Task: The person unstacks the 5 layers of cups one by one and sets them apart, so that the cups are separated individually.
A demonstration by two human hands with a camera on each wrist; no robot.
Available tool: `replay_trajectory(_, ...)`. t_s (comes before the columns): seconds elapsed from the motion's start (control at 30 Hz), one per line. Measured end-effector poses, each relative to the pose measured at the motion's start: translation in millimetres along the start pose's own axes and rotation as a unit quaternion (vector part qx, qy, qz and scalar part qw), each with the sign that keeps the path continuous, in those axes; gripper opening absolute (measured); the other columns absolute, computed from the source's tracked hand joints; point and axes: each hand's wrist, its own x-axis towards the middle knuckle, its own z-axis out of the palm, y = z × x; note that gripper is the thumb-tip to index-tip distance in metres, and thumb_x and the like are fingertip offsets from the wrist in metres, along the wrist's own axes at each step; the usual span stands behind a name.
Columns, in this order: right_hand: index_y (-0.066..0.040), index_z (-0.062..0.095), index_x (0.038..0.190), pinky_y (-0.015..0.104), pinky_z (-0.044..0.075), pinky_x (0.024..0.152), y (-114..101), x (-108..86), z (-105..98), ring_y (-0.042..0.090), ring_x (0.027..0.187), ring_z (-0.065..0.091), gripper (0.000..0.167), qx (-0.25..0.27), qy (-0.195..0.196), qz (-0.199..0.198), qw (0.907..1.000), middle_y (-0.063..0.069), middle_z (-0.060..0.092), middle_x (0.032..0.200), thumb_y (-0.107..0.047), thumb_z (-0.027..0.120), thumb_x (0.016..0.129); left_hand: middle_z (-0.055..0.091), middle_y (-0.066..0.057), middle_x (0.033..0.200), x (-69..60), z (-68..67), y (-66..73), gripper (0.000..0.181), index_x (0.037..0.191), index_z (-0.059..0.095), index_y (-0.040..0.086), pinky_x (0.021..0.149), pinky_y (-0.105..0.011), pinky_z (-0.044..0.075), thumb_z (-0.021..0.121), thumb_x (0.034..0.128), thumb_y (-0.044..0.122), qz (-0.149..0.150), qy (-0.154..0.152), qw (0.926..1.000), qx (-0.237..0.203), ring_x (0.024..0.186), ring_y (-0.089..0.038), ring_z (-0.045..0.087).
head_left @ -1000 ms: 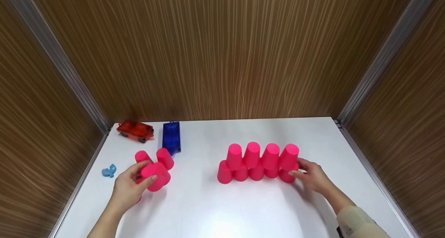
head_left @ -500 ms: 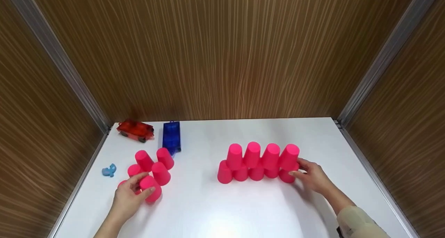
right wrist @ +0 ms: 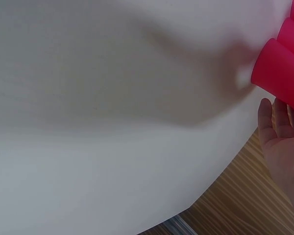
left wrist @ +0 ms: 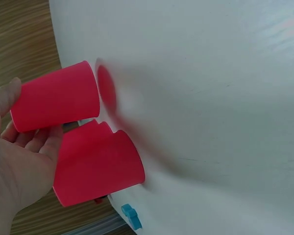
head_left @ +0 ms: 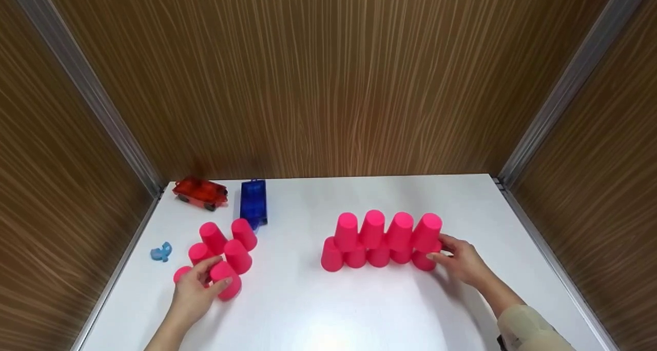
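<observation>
Head: left hand (head_left: pixel 190 292) between 7 and 8 o'clock pinches cup (head_left: pixel 227 281); in last second, cup came nearer to person, to front of loose cups (head_left: pixel 237 257). Work seems now at this group. Right hand (head_left: pixel 464 261), 4 o'clock, grips end cup (head_left: pixel 422 261) of unchanged stack (head_left: pixel 373 230).

Left wrist: cup between 9 and 10 o'clock; contact with table (left wrist: pixel 210 98), cannot tell.

Right wrist: hand touches end cup, between 2 and 3 o'clock.

Pink cups (head_left: pixel 373 229): nine nearer table's (head_left: pixel 287 299) right edge, four atop five; nearer left edge, six visible, any behind left hand (head_left: pixel 195 290) uncountable. Hands, counting right hand (head_left: pixel 461 261): two. Red toy car (head_left: pixel 199 191): one, back left corner. Blue toy vehicle (head_left: pixel 253 202): one, near back edge. Light-blue piece (head_left: pixel 163 250): one, near left edge.
</observation>
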Motion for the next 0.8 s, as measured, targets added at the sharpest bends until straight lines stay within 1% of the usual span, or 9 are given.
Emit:
replay_trajectory(0.2,0.007,0.054,0.149,0.047,0.058,0.100,-1.0,-0.7,0.1,0.044,0.127,0.064,0.061,0.005,-0.004,0.004,1.0000,0.021,0.069,0.132,-0.017,0.079,0.098,0.052,-0.024,0.154,2.0,2.7,-3.8,0.073,0.158,0.048,0.005,0.105,-0.051,0.051,0.083,0.0945,0.015,0.019,-0.002,0.9998,0.003,0.142,-0.047,0.049)
replay_trajectory(0.27,0.006,0.054,0.149,0.046,0.059,0.099,-1.5,-1.1,0.1,0.044,0.126,0.064,0.061,0.007,-0.006,0.007,0.9999,0.021,0.070,0.131,-0.017,0.079,0.098,0.053,-0.023,0.154,2.2,3.5,-4.4,0.073,0.158,0.047,0.005,0.105,-0.051,0.052,0.083,0.0947,0.015,0.021,-0.002,0.9998,0.005,0.142,-0.046,0.049)
replay_trajectory(0.53,0.006,0.054,0.149,0.052,0.057,0.101,-1.9,-1.8,-0.4,0.045,0.127,0.064,0.062,0.002,-0.005,0.008,0.9999,0.021,0.069,0.132,-0.018,0.079,0.098,0.052,-0.021,0.155,5.3,5.6,-6.1,0.073,0.159,0.046,0.006,0.106,-0.051,0.050,0.082,0.0952,0.014,0.006,-0.005,1.0000,-0.006,0.145,-0.046,0.046)
replay_trajectory(0.7,0.007,0.054,0.149,0.049,0.057,0.101,-2.7,-1.3,-0.4,0.044,0.127,0.064,0.062,0.003,-0.007,0.008,0.9999,0.021,0.069,0.132,-0.018,0.079,0.098,0.051,-0.022,0.156,6.6,6.3,-6.8,0.076,0.160,0.045,0.007,0.106,-0.051,0.051,0.082,0.0948,0.016,0.000,-0.009,1.0000,-0.005,0.145,-0.047,0.045)
replay_trajectory(0.8,0.006,0.054,0.149,0.048,0.058,0.100,-3.8,-1.6,-0.5,0.044,0.126,0.065,0.061,0.004,-0.005,0.015,0.9999,0.021,0.069,0.131,-0.018,0.079,0.098,0.049,-0.022,0.157,7.4,6.4,-6.0,0.077,0.161,0.044,0.007,0.107,-0.052,0.050,0.083,0.0950,0.019,-0.003,-0.012,0.9999,-0.005,0.146,-0.047,0.044)
